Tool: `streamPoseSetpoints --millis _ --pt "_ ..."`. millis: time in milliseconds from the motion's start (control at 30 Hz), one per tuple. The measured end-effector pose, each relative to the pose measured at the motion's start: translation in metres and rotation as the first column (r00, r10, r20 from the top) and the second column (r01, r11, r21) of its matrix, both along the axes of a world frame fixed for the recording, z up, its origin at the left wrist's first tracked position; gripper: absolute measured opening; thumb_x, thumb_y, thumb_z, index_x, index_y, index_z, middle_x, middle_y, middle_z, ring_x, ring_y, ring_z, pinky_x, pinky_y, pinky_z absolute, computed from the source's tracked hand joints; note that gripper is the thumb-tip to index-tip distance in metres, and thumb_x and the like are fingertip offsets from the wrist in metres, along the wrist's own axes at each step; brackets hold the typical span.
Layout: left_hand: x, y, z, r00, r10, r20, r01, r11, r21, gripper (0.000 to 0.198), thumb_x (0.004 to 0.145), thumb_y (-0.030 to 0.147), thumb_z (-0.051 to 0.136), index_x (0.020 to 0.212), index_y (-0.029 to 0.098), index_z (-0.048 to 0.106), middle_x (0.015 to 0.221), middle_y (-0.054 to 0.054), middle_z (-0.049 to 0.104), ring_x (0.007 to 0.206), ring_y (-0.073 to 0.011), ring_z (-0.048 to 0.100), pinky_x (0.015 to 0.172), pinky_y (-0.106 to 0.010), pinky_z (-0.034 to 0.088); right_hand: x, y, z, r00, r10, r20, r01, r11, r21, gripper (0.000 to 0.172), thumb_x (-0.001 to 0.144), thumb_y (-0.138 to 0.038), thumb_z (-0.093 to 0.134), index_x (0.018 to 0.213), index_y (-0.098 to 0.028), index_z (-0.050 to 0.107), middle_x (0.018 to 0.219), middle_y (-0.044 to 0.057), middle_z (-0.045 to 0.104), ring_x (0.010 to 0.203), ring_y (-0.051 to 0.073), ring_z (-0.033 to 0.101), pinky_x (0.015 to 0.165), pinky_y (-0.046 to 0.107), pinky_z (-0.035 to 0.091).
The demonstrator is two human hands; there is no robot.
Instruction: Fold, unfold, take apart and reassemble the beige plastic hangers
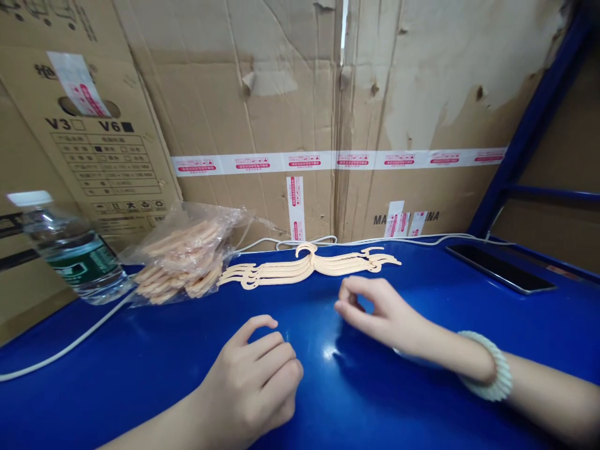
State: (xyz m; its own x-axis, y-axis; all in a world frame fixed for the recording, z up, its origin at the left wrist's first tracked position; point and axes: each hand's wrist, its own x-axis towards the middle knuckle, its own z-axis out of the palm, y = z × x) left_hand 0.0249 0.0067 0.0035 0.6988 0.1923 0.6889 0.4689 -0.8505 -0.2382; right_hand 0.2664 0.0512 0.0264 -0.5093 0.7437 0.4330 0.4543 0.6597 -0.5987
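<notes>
My left hand (255, 378) is over the blue table at the lower middle, back turned up and fingers curled. Its palm side is hidden, so anything inside cannot be seen. Further right, my right hand (375, 306) has thumb and index finger bent together into a ring, with nothing visible between them. A pale fabric band (490, 369) circles the right wrist. Just beyond both hands lies a stack of beige clothes hangers (285, 270), hook towards the back and arms spread left and right. Neither hand touches it.
A clear plastic bag (182, 256) of similar beige pieces sits left of the hangers. Beside it a water bottle (75, 256) leans. A black phone (499, 269) lies at right. White cable (70, 356) crosses the table (140, 387). Cardboard (281, 119) stands behind, near a blue post (525, 125).
</notes>
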Motion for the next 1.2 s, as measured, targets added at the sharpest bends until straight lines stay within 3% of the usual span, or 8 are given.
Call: streamPoseSetpoints --millis 233,400,533,767,900,1033,1200 --pt "0.000 0.002 0.001 0.999 0.036 0.040 -0.036 0.999 -0.008 0.025 0.075 -0.001 0.048 0.060 0.018 0.046 0.051 0.006 0.046 0.049 -0.0099 0.034 0.081 -0.033 0.043 0.048 0.058 0.007 0.926 -0.273 0.262 0.212 0.948 0.238 0.016 0.089 -0.025 0.048 0.082 -0.017 0.061 0.078 0.005 0.067 0.072 0.018 0.061 0.067 0.029 0.045" --pt "-0.006 0.005 -0.005 0.997 0.042 0.059 -0.038 0.998 -0.058 0.026 0.078 0.003 0.049 0.059 0.018 0.044 0.049 0.009 0.044 0.045 -0.0081 0.031 0.078 -0.030 0.043 0.062 0.076 -0.008 0.889 -0.275 0.367 0.179 0.945 0.275 0.024 0.087 -0.019 0.050 0.104 -0.013 0.065 0.104 0.015 0.068 0.098 0.027 0.062 0.087 0.039 0.047" --pt "-0.010 0.005 -0.007 0.998 0.052 0.028 -0.048 0.993 -0.107 0.030 0.085 0.008 0.052 0.058 0.018 0.042 0.049 0.009 0.045 0.045 -0.0075 0.032 0.072 -0.027 0.042 0.066 0.084 -0.017 0.864 -0.254 0.435 0.138 0.950 0.281 0.025 0.086 -0.014 0.052 0.106 -0.014 0.066 0.106 0.014 0.066 0.102 0.028 0.060 0.090 0.039 0.047" --pt "-0.010 0.003 -0.003 0.997 0.081 0.017 -0.074 0.964 -0.254 0.030 0.089 0.010 0.046 0.061 0.019 0.044 0.051 0.007 0.047 0.045 -0.0087 0.036 0.067 -0.028 0.040 0.064 0.091 -0.021 0.842 -0.284 0.458 0.157 0.942 0.295 0.016 0.087 -0.015 0.056 0.098 -0.018 0.067 0.099 0.011 0.065 0.097 0.026 0.059 0.088 0.037 0.047" --pt "-0.011 0.001 -0.002 0.995 0.097 0.024 -0.083 0.935 -0.346 0.019 0.090 0.012 0.046 0.072 0.020 0.050 0.063 0.003 0.057 0.054 -0.0117 0.048 0.068 -0.030 0.040 0.059 0.091 -0.022 0.836 -0.312 0.452 0.197 0.938 0.284 0.011 0.085 -0.012 0.056 0.085 -0.018 0.065 0.089 0.009 0.064 0.089 0.023 0.060 0.083 0.034 0.046" --pt "-0.012 0.000 -0.003 0.994 0.102 0.029 -0.080 0.906 -0.415 0.007 0.087 0.014 0.048 0.088 0.020 0.053 0.081 -0.002 0.064 0.071 -0.0173 0.056 0.069 -0.031 0.040 0.055 0.081 -0.015 0.846 -0.303 0.439 0.205 0.945 0.257 0.009 0.084 -0.012 0.054 0.083 -0.017 0.061 0.086 0.009 0.064 0.079 0.022 0.060 0.074 0.032 0.046" --pt "-0.013 -0.002 -0.002 0.992 0.121 0.048 -0.080 0.855 -0.513 0.013 0.086 0.014 0.048 0.095 0.021 0.053 0.090 -0.003 0.065 0.080 -0.0198 0.058 0.074 -0.033 0.042 0.054 0.058 -0.010 0.874 -0.255 0.414 0.172 0.959 0.227 0.006 0.083 -0.016 0.053 0.080 -0.019 0.056 0.082 0.006 0.063 0.075 0.020 0.059 0.068 0.030 0.044"
